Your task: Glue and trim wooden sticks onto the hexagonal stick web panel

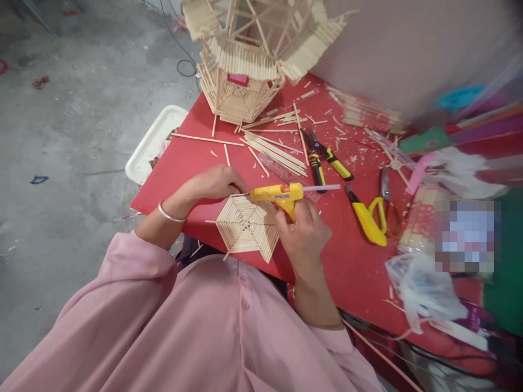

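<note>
A hexagonal panel of thin wooden sticks (241, 234) lies flat at the near edge of the red table, its sticks laid in rings like a web. My right hand (304, 231) grips a yellow hot glue gun (275, 192), with a clear glue stick (322, 188) poking from its back. The gun's nozzle points left, above the panel's far edge. Close to that nozzle, my left hand (220, 182) has its fingers pinched together at the panel's upper left edge. Whatever those fingertips hold is too small to make out.
On the red table (327, 261) stands a tall stick-built model (245, 71) at the back. Loose sticks (278, 152), pliers (322, 158), a yellow utility knife (365, 220), scissors (382, 201) and plastic bags (425, 288) lie rightward. A white tray (137, 158) sits beyond the left edge.
</note>
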Action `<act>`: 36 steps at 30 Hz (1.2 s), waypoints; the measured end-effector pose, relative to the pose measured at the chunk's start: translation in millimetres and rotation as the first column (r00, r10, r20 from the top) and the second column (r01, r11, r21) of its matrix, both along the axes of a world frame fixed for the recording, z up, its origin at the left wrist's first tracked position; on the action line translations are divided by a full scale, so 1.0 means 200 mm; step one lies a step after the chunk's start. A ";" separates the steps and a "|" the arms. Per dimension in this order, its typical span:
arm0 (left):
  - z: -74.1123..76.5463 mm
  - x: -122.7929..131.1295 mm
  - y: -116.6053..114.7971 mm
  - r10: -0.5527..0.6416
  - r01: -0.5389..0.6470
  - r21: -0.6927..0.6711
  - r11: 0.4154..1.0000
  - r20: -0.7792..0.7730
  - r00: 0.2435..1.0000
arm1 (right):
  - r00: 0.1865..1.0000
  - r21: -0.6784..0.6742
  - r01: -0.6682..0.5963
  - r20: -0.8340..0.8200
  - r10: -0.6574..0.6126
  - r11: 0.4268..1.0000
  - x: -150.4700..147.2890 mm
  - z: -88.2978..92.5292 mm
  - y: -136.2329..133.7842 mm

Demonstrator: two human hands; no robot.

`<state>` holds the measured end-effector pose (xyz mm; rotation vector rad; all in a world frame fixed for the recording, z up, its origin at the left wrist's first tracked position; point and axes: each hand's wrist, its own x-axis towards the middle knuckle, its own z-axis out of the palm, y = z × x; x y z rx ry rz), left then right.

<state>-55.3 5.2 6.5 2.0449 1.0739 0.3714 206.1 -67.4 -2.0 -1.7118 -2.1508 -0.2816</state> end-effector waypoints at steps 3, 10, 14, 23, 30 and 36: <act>0.00 0.00 0.00 -0.003 0.003 -0.006 1.000 0.007 1.000 | 1.000 0.001 0.008 -0.006 -0.008 1.000 0.02 0.00 0.00; 0.00 0.00 0.00 -0.019 0.019 -0.002 1.000 0.032 0.999 | 0.999 0.022 0.035 -0.008 -0.035 0.999 0.06 0.00 0.00; 0.00 0.00 0.00 -0.023 0.023 -0.002 1.000 0.038 0.999 | 0.998 0.003 0.065 -0.004 -0.065 0.998 0.09 0.00 0.01; 0.00 0.00 0.00 -0.014 0.014 -0.009 1.000 0.025 1.000 | 0.994 0.048 0.099 0.038 -0.101 0.994 0.13 0.01 0.01; -0.01 0.00 0.00 -0.009 0.009 0.002 1.000 0.038 0.999 | 0.990 0.020 0.135 0.030 -0.136 0.991 0.14 0.02 0.02; -0.01 0.00 0.00 -0.012 0.012 -0.006 1.000 0.025 1.000 | 0.989 -0.013 0.149 0.009 -0.149 0.989 0.14 0.03 0.02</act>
